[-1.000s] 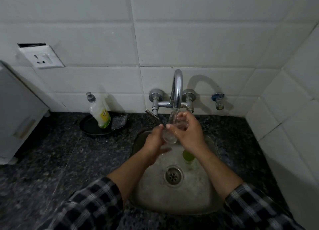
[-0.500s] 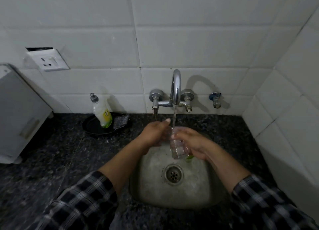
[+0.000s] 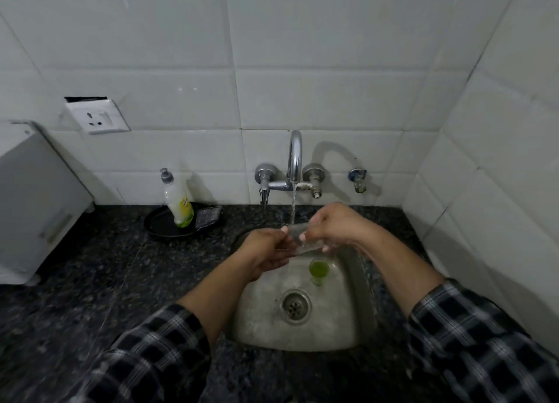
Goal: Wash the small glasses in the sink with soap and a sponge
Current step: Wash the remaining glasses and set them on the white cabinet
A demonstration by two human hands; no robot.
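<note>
Left hand (image 3: pixel 266 252) curls its fingers round one end of a clear glass (image 3: pixel 298 240), and the right hand (image 3: pixel 335 225) pinches the other end, so both grip it above the back of the sink (image 3: pixel 341 330). The glass lies nearly on its side between them, right under the tap (image 3: pixel 295 157), and the thin stream of water (image 3: pixel 292 209) falls onto it close to the left hand's fingertips. Below the hands a second small one, the green glass (image 3: pixel 318 268), stands upright on the sink floor, just behind the drain (image 3: pixel 295 307) and apart from both hands. Back left on the dark counter (image 3: pixel 90 281), a black dish (image 3: pixel 163 230) holds a soap bottle (image 3: pixel 178 202), leaning a little, with a grey sponge (image 3: pixel 208 216) just beside it at the dish's right edge. A white socket (image 3: pixel 96 119) sits on the tiled wall (image 3: pixel 302 69) above, a white box (image 3: pixel 36 196) stands at the far left, and a small valve (image 3: pixel 358 180) is mounted right of the tap. Plaid sleeves (image 3: pixel 157 351) cover both arms short of the wrists.
</note>
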